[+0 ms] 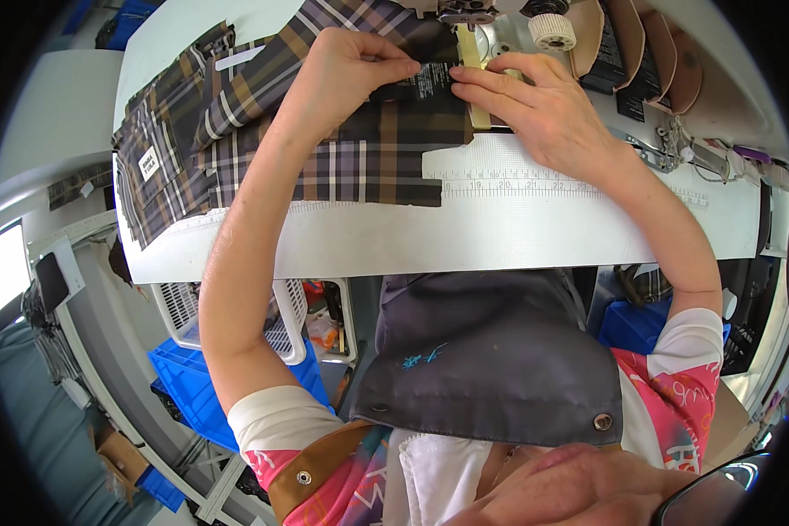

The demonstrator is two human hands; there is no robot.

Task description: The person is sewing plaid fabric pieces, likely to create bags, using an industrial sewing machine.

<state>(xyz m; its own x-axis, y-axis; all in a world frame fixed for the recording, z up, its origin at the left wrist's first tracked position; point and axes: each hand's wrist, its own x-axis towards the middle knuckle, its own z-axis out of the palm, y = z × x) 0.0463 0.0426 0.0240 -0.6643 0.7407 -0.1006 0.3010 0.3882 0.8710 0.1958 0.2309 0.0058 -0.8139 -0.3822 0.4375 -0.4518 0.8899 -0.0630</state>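
Brown, black and white plaid fabric (324, 171) lies in layered pieces on the white sewing table. On it rests a small black label (430, 83) with pale print. My left hand (346, 74) pinches the label's left end between thumb and fingertips. From the right, my right hand (543, 110) reaches in with fingers stretched out, their tips touching the label's right edge; I cannot see its thumb clearly. A yellow strip (471, 66) stands beside the label, under the right fingers. Just beyond is the sewing machine's metal needle area (465, 10).
A printed ruler scale (517, 186) runs along the table near its front edge. The machine's white knob (552, 31) and a pinkish divided holder with black labels (631, 53) are at upper right. Below the table stand a white basket (180, 311) and a blue crate (193, 386).
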